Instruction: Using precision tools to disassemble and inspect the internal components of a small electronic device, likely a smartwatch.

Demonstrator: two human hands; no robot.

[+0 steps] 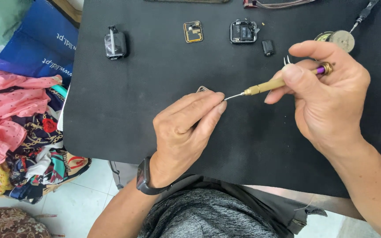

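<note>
My right hand grips a small gold screwdriver with a purple end. Its thin tip points left and meets the fingertips of my left hand. My left hand is closed over a small flat metal part, only a corner of which shows above the fingers. Both hands rest on a black work mat. Silver tweezer tips stick up behind my right hand; how they are held is hidden.
On the far side of the mat lie a black watch case, a gold-framed square part, an opened square watch body, a small black block and a round metal disc. Colourful cloth is piled at left.
</note>
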